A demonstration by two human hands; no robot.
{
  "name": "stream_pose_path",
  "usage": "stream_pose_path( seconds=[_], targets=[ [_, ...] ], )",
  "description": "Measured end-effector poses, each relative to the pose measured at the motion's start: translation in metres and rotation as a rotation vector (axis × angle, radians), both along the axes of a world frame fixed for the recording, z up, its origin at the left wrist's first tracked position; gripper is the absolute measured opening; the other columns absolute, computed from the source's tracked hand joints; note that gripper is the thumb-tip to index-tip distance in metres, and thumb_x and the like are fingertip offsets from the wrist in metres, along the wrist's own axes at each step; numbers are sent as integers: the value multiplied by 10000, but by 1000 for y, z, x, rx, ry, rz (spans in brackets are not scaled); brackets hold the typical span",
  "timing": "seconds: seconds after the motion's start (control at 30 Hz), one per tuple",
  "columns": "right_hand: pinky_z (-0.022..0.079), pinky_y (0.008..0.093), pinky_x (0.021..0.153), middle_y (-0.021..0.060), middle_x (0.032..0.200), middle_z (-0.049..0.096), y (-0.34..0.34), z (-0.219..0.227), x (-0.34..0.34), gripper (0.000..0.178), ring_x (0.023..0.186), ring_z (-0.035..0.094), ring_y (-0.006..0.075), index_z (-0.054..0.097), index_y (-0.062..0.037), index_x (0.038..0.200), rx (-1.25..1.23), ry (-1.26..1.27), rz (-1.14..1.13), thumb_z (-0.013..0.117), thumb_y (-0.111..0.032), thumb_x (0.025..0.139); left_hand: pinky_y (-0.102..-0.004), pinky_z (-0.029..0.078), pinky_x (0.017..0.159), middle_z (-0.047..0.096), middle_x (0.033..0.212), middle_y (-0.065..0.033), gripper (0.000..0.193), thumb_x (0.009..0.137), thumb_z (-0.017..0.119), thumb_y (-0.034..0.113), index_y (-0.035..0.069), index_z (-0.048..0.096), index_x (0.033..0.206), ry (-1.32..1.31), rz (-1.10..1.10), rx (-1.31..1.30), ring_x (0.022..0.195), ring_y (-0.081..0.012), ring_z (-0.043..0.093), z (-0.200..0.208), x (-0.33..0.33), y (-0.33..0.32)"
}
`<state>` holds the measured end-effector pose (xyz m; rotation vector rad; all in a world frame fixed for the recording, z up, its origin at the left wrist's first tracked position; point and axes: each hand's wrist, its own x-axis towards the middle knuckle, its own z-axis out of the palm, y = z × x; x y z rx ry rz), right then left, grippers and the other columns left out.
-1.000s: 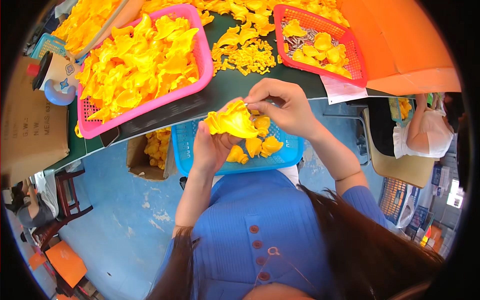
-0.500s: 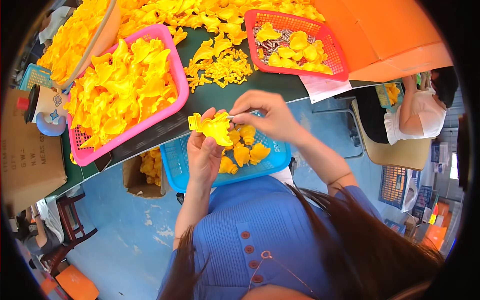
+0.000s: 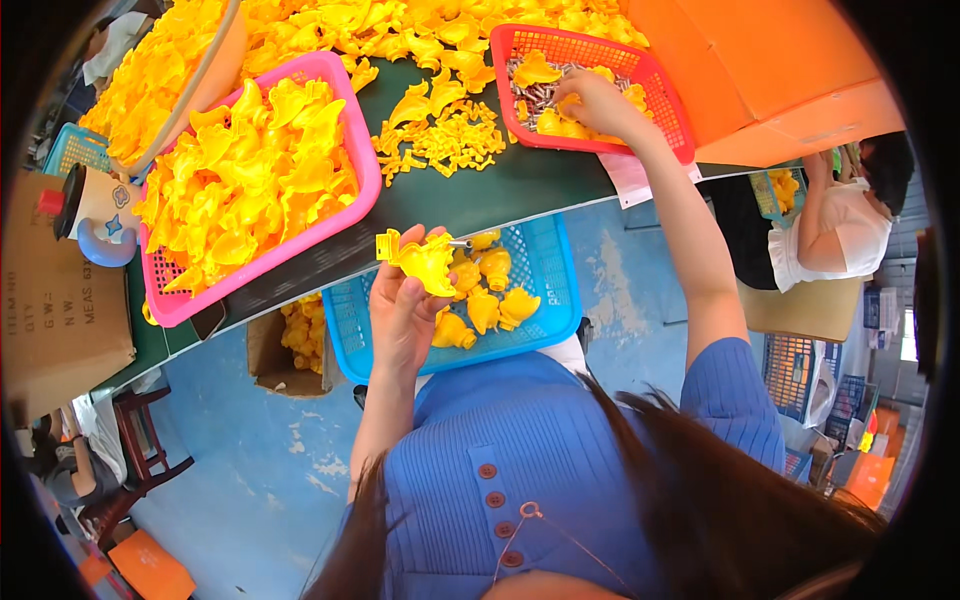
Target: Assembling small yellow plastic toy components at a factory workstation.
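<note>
The left hand (image 3: 400, 305) is gripping a yellow plastic moulded piece (image 3: 420, 262) and holding it above the blue basket (image 3: 548, 268), which is sitting on the person's lap and carrying a few more yellow pieces. The right hand (image 3: 592, 100) is reaching forward into the red basket (image 3: 668, 110) on the dark green table (image 3: 500, 190), its fingers resting among yellow pieces and small metal parts (image 3: 535, 95). A large pink basket (image 3: 360, 160) heaped with yellow pieces is sitting to the left on the table, with loose yellow pieces (image 3: 440, 140) lying between the two baskets. Another person in a white top (image 3: 840, 230) is sitting at the far right.
</note>
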<state>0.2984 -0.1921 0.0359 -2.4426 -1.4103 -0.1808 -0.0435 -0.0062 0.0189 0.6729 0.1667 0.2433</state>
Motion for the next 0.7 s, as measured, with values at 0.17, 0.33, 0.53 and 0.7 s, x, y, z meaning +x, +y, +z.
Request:
stream_pose_path(
  seconds=[0.17,0.33,0.53,0.7],
  targets=[
    [461,311,792,88,976,628,1,24,-13,113,922,598,212,610,-44,919,119,71,-182,552,-49,823,-244,547,734,451,1293,-151,642,814,659,264,23,354,1326,6,6,9,932,-191,611,5,-2,3],
    [460,223,757,40,968,625,36,67,-103,171,908,574,105,623,-30,992,592,499,64,560,-22,833,-234,545,732,452,1295,-134,626,834,634,242,28,337,1342,-26,-59,-25,962,-193,604,6,3,0],
    [488,235,687,71,845,654,72,66,-200,163,763,620,132,670,-23,904,594,505,160,646,11,747,-269,547,749,487,1245,-128,581,842,621,188,23,337,1322,-22,-54,-49,978,-212,603,12,4,-4],
    [497,245,630,85,810,652,86,56,-211,158,708,634,181,669,-29,857,657,283,247,672,23,708,-280,543,762,522,1185,-108,541,848,616,175,17,357,1296,-7,-10,28,994,-212,598,12,1,-4]
  ],
)
